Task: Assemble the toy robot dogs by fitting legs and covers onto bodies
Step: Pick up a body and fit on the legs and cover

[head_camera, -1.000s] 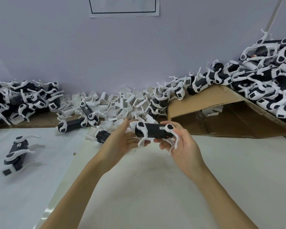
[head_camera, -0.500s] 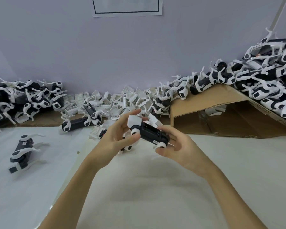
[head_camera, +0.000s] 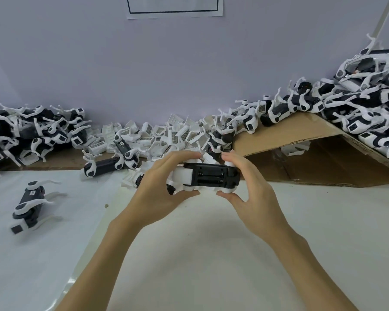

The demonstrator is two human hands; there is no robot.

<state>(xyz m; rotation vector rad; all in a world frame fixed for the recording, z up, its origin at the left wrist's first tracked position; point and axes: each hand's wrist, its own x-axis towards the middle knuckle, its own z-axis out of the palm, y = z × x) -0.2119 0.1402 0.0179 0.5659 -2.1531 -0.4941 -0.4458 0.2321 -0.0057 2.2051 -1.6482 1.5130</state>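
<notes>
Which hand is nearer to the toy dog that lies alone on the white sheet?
Left. The left hand is nearer that toy dog; the right hand is farther away.

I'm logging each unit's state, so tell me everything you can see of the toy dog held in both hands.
The toy dog is black and white, plastic by the look, held level above the table with its underside toward the camera. The black body shows an open ribbed bay; a white cover sits at its left end, and white round joints stand at the corners. The left hand grips the left end, the right hand the right, thumbs below, fingers above.
</notes>
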